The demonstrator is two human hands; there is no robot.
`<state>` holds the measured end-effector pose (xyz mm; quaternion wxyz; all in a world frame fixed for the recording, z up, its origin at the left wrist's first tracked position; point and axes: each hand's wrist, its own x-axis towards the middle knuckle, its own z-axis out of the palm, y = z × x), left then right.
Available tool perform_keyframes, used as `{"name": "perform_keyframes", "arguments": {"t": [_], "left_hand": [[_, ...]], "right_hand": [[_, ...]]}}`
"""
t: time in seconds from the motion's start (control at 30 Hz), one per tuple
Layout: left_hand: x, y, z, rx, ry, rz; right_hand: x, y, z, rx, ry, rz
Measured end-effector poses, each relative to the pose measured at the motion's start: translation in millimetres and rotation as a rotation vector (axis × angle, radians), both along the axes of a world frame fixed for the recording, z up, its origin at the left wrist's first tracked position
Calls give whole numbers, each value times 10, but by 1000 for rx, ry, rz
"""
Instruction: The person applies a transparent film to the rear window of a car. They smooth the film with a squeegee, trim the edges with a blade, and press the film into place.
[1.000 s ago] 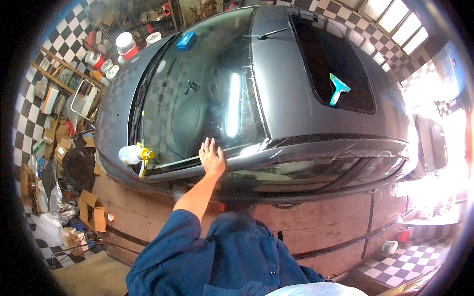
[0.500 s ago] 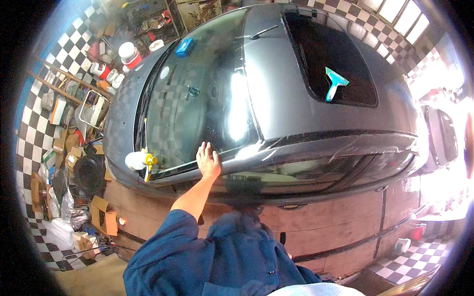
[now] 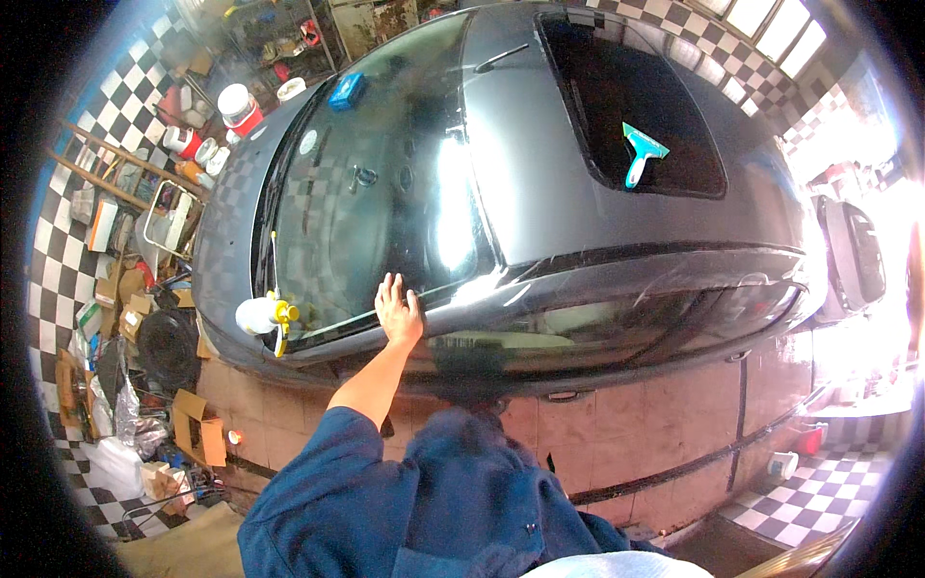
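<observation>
My left hand (image 3: 398,313) lies on the near edge of the windshield (image 3: 328,231) of a dark grey car, fingers stretched out and a little apart, holding nothing. To its left, a white pump spray bottle with a yellow head (image 3: 258,315) lies at the windshield's lower near corner. A turquoise and white squeegee (image 3: 640,155) rests on the dark sunroof (image 3: 679,125). Toward the windshield's far lower corner sits a blue block-shaped item (image 3: 346,91); its kind is unclear. My right hand does not show.
The car's roof (image 3: 525,193) stretches to the right, with a short antenna on it. Left of the hood, boxes, a tyre (image 3: 168,345), a wooden ladder-like frame and red-and-white buckets (image 3: 239,108) crowd the checkered wall. Reddish floor tiles (image 3: 665,424) run along the car's near side.
The whole view has shifted slightly, so the car and the things on it appear a little farther left. My left hand stays on the windshield's near edge, fingers still spread.
</observation>
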<state>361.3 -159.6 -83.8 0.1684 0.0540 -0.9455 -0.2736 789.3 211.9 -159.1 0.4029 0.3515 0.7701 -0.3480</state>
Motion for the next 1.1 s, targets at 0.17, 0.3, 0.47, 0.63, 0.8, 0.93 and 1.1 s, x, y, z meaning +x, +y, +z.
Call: {"name": "perform_keyframes", "arguments": {"t": [0.17, 0.3, 0.47, 0.63, 0.8, 0.93, 1.1], "left_hand": [[-2, 0, 0, 9, -9, 4], [-6, -21, -6, -7, 0, -2], [3, -22, 20, -9, 4, -9], [21, -42, 0, 2, 7, -4], [-105, -65, -66, 55, 74, -8], [-196, -40, -30, 66, 142, 62], [-197, 89, 65, 139, 59, 112]], "right_hand": [[41, -39, 48, 7, 4, 6], [59, -70, 46, 17, 9, 1], [149, -133, 75, 22, 7, 10], [316, -186, 140, 17, -15, 58], [290, -69, 894, 168, 44, 1104], [-2002, 278, 2559, 555, 854, 255], [-4527, 775, 3240, 742, 1263, 195]]}}
